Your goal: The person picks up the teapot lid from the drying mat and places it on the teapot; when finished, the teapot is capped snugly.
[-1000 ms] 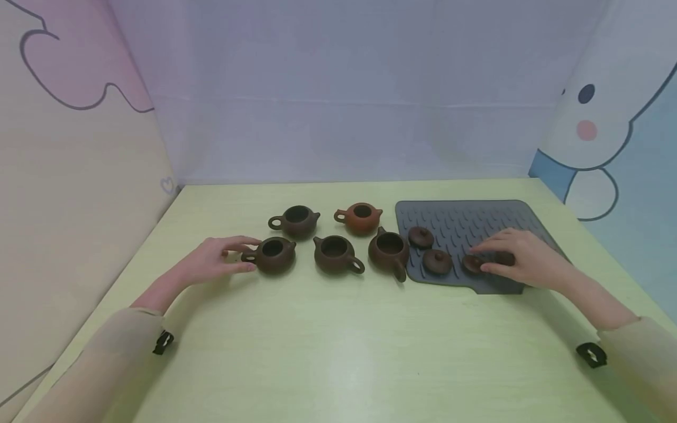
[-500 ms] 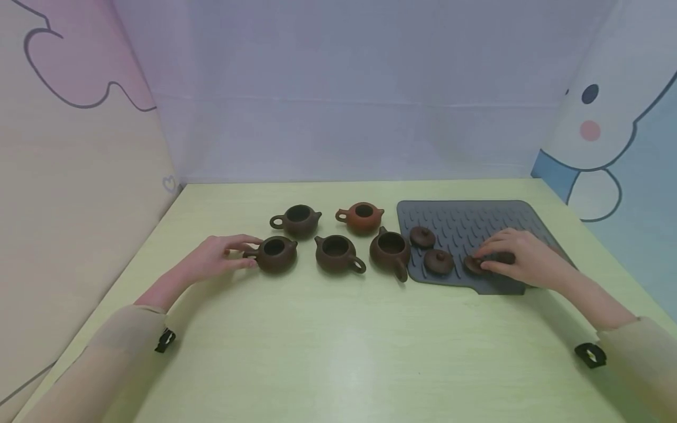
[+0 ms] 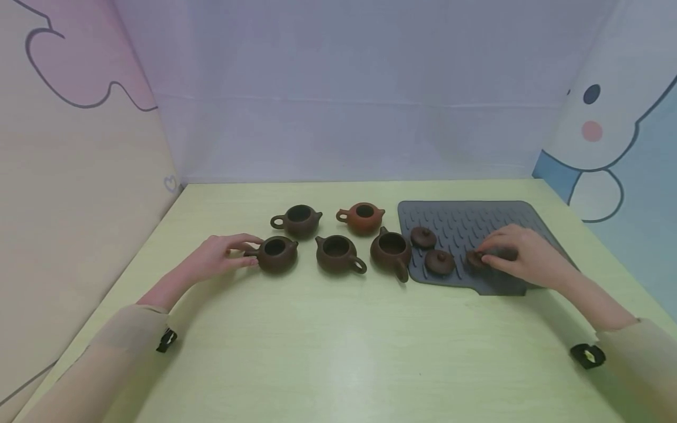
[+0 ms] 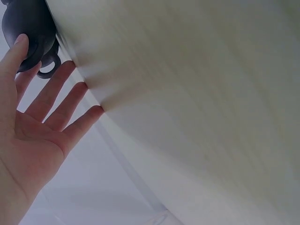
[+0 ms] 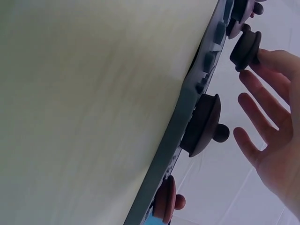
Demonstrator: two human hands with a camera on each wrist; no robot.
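Note:
At the left end of the front row, my left hand (image 3: 222, 258) pinches the handle of a dark brown lidless teapot (image 3: 277, 255); in the left wrist view the thumb of that hand (image 4: 42, 122) lies against the pot (image 4: 29, 30), the other fingers spread. My right hand (image 3: 529, 257) pinches the knob of a small dark lid (image 3: 477, 259) over the grey mat (image 3: 497, 288). The right wrist view shows this lid (image 5: 244, 50) tilted and slightly off the mat, with the right hand (image 5: 276, 117) beside it and a larger lid (image 5: 201, 125) below.
Lidless teapots stand between the hands: a dark one (image 3: 301, 226) and a reddish one (image 3: 364, 222) behind, two brown ones (image 3: 335, 261) (image 3: 390, 258) in front. Two lids (image 3: 423, 238) (image 3: 439, 262) rest on the mat's left side. Walls (image 3: 338, 117) border the table.
My right hand has raised the small lid slightly and its fingers have shifted. The dark lid seen beneath that hand before is now hidden. My left hand stays at the teapot handle.

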